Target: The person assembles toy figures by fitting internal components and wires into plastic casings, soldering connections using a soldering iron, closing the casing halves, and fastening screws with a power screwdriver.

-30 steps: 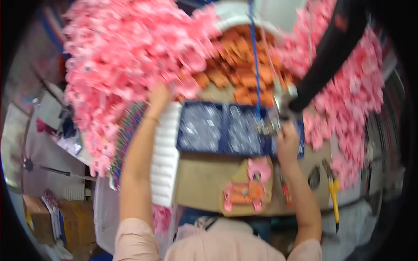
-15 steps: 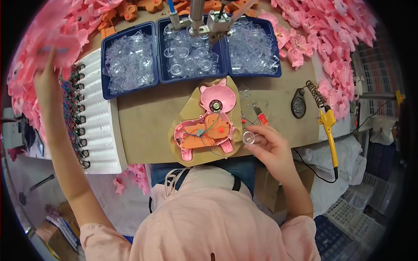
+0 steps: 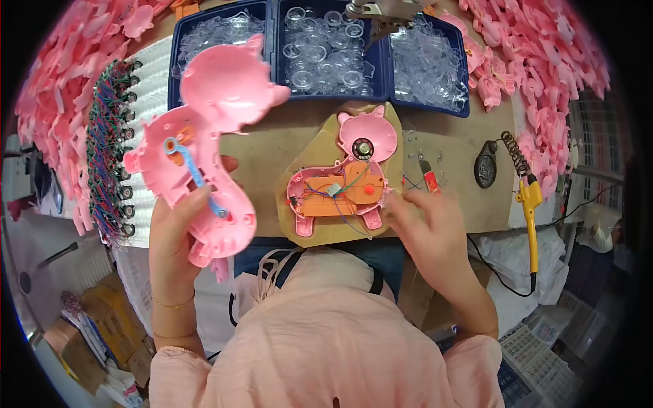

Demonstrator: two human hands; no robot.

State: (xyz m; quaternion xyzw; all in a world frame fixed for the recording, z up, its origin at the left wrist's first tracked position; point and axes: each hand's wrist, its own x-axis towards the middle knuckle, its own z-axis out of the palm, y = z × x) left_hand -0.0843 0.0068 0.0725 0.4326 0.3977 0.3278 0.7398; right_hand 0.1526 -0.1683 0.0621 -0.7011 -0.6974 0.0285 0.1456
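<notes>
Head cam, single view: from above wearer's shirt (image 3: 333, 333), facing forward and steeply down at table (image 3: 258, 139). Wide fisheye, black corners. Left hand (image 3: 173, 234) and right hand (image 3: 439, 234) close in, blue bins (image 3: 383, 68) at top edge.

"Hidden areas?"
"Left hand (image 3: 174, 234): several fingers concealed behind the pink shell (image 3: 231, 85). Right hand (image 3: 435, 231): fingertips blurred; whether they grip anything cannot be determined."
"Cut off?"
"The metal fitting (image 3: 384, 9) and middle blue tray (image 3: 381, 75), both by the top edge."
"Too small?"
"Clear bits (image 3: 411, 134) near the red-handled tool (image 3: 430, 181); type unidentifiable."
</notes>
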